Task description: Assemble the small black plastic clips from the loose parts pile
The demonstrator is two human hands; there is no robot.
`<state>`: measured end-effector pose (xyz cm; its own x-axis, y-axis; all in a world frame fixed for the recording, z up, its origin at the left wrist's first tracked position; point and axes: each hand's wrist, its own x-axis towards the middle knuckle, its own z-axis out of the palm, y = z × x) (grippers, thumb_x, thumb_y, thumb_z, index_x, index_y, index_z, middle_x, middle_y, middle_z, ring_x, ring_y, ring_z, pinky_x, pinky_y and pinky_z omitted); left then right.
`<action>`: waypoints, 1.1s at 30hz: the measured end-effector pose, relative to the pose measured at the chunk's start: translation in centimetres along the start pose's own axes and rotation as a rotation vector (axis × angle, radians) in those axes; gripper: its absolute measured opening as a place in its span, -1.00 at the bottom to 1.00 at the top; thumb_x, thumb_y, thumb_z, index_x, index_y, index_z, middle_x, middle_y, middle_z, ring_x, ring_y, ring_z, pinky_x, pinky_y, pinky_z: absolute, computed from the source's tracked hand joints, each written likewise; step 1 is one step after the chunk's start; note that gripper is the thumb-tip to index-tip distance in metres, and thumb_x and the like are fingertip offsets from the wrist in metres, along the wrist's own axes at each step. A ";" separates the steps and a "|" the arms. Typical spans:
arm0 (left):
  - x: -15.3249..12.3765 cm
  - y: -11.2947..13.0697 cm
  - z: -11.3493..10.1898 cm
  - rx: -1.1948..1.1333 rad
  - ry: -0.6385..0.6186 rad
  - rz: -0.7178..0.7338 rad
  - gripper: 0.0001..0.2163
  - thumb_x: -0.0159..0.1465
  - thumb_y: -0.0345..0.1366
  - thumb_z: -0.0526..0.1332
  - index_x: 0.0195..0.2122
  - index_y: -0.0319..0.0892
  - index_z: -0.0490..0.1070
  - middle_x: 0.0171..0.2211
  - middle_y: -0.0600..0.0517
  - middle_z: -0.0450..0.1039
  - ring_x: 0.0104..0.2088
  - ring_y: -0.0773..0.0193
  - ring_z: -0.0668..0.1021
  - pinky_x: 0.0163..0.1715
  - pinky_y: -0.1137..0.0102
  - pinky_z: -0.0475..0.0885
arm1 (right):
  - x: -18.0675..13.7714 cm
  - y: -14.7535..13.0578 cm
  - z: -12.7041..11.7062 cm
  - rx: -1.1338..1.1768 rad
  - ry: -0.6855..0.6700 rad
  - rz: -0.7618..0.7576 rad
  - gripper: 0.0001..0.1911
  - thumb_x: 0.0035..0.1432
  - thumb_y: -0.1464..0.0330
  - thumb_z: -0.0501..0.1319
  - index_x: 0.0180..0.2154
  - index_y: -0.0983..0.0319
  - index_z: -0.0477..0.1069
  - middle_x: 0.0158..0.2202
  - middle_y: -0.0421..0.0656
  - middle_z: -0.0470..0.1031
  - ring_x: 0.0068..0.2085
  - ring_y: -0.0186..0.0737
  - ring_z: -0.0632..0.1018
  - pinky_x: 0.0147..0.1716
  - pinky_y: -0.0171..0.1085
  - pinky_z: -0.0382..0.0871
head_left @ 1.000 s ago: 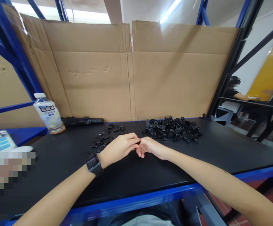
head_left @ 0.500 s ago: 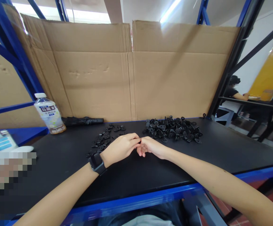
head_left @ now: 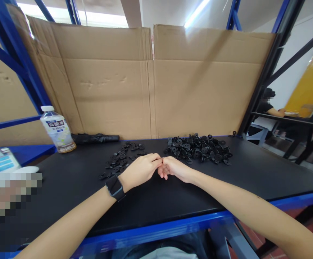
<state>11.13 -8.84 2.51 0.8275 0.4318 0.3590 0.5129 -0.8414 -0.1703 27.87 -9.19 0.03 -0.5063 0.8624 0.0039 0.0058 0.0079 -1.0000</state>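
Observation:
My left hand (head_left: 142,168), with a black smartwatch (head_left: 114,187) on its wrist, meets my right hand (head_left: 174,168) over the middle of the dark table. The fingertips of both are closed and touch each other. Whatever they pinch is hidden between the fingers, with only a dark speck showing. Beyond my right hand lies a heap of black round plastic parts (head_left: 199,148). A looser spread of black plastic pieces (head_left: 120,158) lies behind and to the left of my left hand.
A bottle with a white cap (head_left: 58,130) stands at the back left beside a folded black umbrella (head_left: 97,138). Cardboard (head_left: 105,86) walls off the table's back. A white device (head_left: 1,162) sits at far left. Another person (head_left: 267,104) sits beyond the right frame.
My left wrist has turned slightly and shifted a little to the right. Both hands stay together at the fingertips. The heaps look the same.

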 end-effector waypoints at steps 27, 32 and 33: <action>0.6 -1.9 1.0 -0.094 0.306 -0.258 -0.72 0.35 -0.30 -0.09 -0.05 -0.18 0.34 -0.11 0.00 0.48 -0.13 0.29 0.53 -0.09 0.39 0.40 | 0.2 -0.1 -0.5 0.428 0.089 0.095 -0.74 0.15 0.33 0.03 -0.39 0.34 0.42 -0.59 -0.20 0.36 -0.60 -0.40 0.34 -0.52 -0.36 0.20; 0.0 -5.0 1.5 0.135 0.167 -0.337 -0.71 0.32 -0.30 -0.06 -0.06 -0.27 0.36 -0.11 -0.12 0.47 -0.08 0.17 0.49 0.12 0.10 0.14 | 0.2 -1.5 -2.5 0.704 0.433 -0.021 -0.78 0.16 0.35 0.00 -0.26 0.27 0.38 -0.47 -0.17 0.44 -0.61 -0.41 0.27 -0.56 -0.35 0.19; -0.2 -5.8 1.8 0.151 0.119 -0.359 -0.70 0.32 -0.30 -0.06 -0.04 -0.28 0.35 -0.08 -0.15 0.45 -0.04 0.14 0.46 0.13 0.07 0.11 | 0.1 -1.9 -3.0 0.736 0.488 -0.047 -0.78 0.16 0.35 0.00 -0.25 0.26 0.37 -0.43 -0.15 0.46 -0.61 -0.41 0.26 -0.57 -0.34 0.20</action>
<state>8.37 -3.44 1.73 0.5622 0.6410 0.5225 0.7993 -0.5832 -0.1446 30.39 -7.58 1.94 -0.0665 0.9906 -0.1196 -0.6472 -0.1341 -0.7505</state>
